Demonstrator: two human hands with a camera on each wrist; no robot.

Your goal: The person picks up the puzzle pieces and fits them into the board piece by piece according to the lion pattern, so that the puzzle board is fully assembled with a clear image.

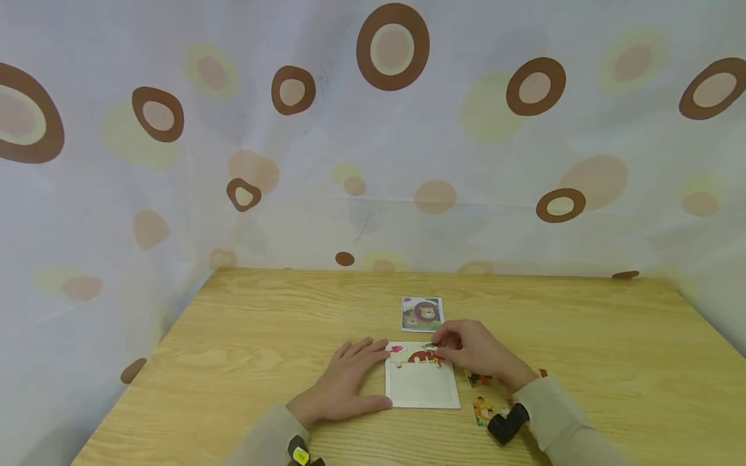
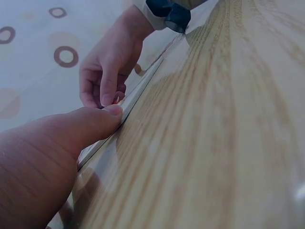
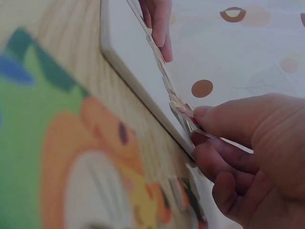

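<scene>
Head view: the puzzle board point(image 1: 424, 389), white-rimmed, with red-and-cream pieces across its far part, lies on the wooden table point(image 1: 262, 323), well in from the far edge. Left hand point(image 1: 348, 383) is spread against its left rim; right hand point(image 1: 476, 351) pinches a puzzle piece point(image 3: 182, 113) at its far right corner. Wood extends widely leftward; loose pieces point(image 1: 482, 409) lie just right, a lion card point(image 1: 415, 317) just beyond.

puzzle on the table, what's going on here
A person is working on a puzzle in a white tray. Their left hand steadies its left edge while their right hand pinches a puzzle piece near the top right. Fitted pieces fill part of the top; the lower part is bare. Loose pieces lie to the right, and a lion card lies beyond.
</scene>
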